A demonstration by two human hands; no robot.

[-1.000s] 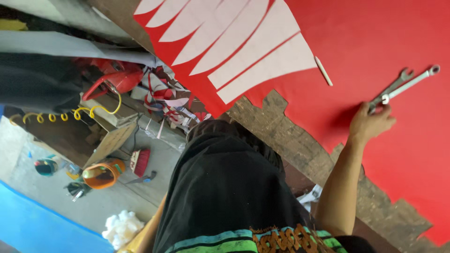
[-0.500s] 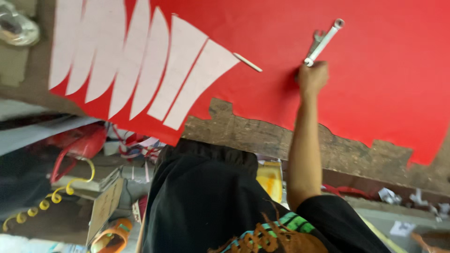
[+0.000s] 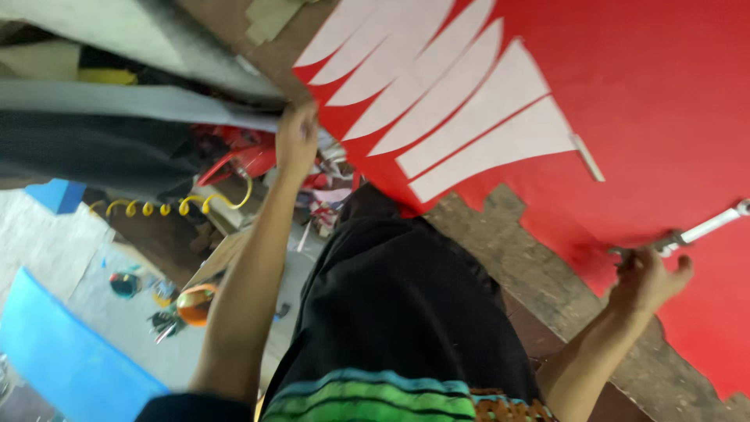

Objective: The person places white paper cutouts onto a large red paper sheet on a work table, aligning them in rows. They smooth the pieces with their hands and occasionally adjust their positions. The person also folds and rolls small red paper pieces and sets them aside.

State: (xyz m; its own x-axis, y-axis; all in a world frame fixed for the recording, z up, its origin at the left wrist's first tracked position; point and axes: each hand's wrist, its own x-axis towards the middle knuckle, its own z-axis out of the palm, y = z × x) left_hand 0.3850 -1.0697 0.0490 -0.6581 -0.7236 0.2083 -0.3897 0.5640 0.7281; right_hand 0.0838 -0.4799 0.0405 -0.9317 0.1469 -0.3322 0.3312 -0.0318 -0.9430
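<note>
Red sheet covers most of the worktop, its lower edge ragged over bare brown board. White tapered strips fan across the sheet's upper left part, narrow ends toward the corner. Grey sheets stacked at left, over a cluttered floor with a yellow coiled hose and a blue panel.

Left hand at the red sheet's corner, fingers curled on the edge; blurred, can't tell how tightly.

Right hand on the sheet's lower right, fingers clenched round one end of a metal wrench. The wrench lies flat on the sheet, free end pointing right and slightly up.
</note>
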